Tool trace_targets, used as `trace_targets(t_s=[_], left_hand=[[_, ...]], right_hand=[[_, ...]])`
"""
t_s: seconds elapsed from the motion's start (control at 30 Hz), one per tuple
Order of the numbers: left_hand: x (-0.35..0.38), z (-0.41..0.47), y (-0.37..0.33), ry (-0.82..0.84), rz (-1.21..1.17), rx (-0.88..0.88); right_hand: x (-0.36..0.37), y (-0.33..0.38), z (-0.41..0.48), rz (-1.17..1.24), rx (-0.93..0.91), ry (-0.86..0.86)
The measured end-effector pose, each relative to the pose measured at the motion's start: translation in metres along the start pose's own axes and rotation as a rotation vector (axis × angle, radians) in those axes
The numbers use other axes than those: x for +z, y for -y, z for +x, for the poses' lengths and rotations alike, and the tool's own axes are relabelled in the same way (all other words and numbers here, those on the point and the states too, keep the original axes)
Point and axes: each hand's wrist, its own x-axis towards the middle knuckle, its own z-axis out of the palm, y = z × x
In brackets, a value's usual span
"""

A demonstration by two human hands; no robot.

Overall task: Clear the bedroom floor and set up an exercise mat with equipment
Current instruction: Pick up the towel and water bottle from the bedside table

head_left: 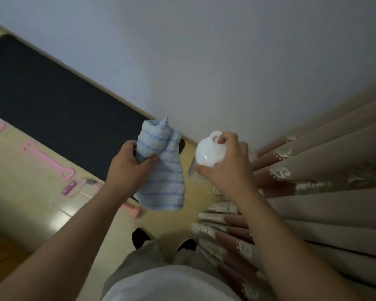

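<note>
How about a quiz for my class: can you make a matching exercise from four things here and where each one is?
Things:
1. blue striped towel
2. white container
3. dark exercise mat
4. pink pull band

Places:
A. on the floor, beside the mat
B. gripped in the right hand
C. laid flat along the wall
D. gripped in the left hand

Pairs: 1-D, 2-B, 3-C, 4-A

A home room: patterned floor-length curtains (313,192), tiled floor (30,203), plain painted wall (204,51).
</note>
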Motion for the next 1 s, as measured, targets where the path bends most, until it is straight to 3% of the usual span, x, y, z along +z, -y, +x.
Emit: trace_targets(t_s=[0.43, 0.77, 1.0], left_hand=[[0.044, 0.067, 0.04, -0.07, -0.033, -0.153], [0.204, 0.162, 0.156, -0.003, 0.06, -0.371], [0.333, 0.213, 0.267, 0.129, 0.228, -0.457]], right_hand=[[0.064, -0.03, 0.096, -0.011, -0.041, 0.125], [0.218, -0.172, 0.221, -0.149, 0.025, 0.305], [0.352, -0.305, 0.282, -0.22, 0.24, 0.363]])
